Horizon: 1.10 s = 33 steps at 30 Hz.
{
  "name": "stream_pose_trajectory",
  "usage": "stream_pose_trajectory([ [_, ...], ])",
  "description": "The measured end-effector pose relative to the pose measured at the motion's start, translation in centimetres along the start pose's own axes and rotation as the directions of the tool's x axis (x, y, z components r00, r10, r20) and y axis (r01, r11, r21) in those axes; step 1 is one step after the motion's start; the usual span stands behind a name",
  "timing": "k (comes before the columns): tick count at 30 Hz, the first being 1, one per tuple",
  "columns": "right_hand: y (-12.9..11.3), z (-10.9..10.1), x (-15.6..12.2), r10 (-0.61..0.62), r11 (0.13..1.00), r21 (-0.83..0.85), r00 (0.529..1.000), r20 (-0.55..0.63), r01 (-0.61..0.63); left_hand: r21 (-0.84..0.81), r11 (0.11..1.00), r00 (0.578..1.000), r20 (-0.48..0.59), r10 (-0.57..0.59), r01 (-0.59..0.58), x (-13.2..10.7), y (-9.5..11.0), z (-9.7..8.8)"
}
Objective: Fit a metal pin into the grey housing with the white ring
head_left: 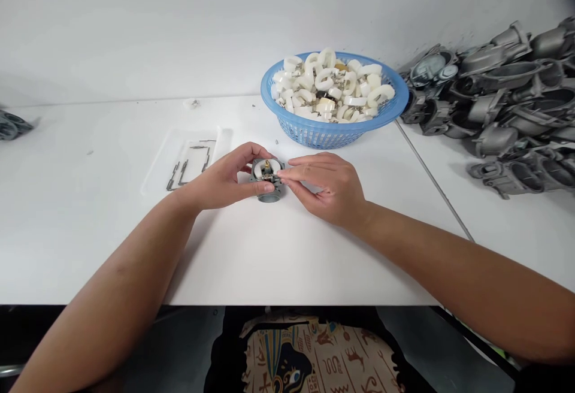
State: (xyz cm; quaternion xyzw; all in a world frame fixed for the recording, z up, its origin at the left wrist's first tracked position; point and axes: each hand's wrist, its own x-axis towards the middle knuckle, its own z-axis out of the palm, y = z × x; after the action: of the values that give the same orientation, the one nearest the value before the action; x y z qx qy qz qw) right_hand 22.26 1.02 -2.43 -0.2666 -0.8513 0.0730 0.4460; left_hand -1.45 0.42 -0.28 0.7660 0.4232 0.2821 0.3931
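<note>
A grey metal carburetor body [269, 197] rests on the white table with its round opening toward me. Inside its open top sits a white float [259, 169] around a small brass part [267, 165]. My left hand [224, 178] grips the body from the left, thumb along the near edge and fingers behind it. From the right, my right hand [330, 188] pinches thumb and fingertips together at the float's hinge side. Whatever lies between those fingertips is too small and covered to make out.
A blue basket [335, 134] heaped with white floats [354, 100] stands behind my right hand. Grey carburetor castings [494, 111] are piled at the right, past a table seam. Left of my hands, a clear shallow tray [155, 168] holds several thin metal pins [183, 171].
</note>
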Motion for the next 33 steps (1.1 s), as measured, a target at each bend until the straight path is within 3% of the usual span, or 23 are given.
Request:
stream_pose_trajectory([
  [8,0.4,-0.2,0.2,-0.031,0.996,0.083,1.000,-0.005,0.031,-0.262,0.957,0.991,0.084,-0.103,0.122,0.4,0.9,0.1],
  [15,0.1,-0.9,0.4,-0.079,0.997,0.000,0.994,0.079,0.079,-0.439,0.887,0.989,0.076,-0.124,0.145,0.6,0.6,0.9],
  [21,-0.2,-0.8,0.3,-0.050,0.998,-0.043,0.998,0.029,0.052,-0.452,0.884,0.992,0.092,-0.088,0.120,0.6,0.5,0.9],
  [33,0.7,-0.2,0.5,-0.229,0.971,-0.072,0.973,-0.037,0.226,-0.482,0.871,0.992,0.119,-0.046,0.098,0.6,-0.3,0.9],
])
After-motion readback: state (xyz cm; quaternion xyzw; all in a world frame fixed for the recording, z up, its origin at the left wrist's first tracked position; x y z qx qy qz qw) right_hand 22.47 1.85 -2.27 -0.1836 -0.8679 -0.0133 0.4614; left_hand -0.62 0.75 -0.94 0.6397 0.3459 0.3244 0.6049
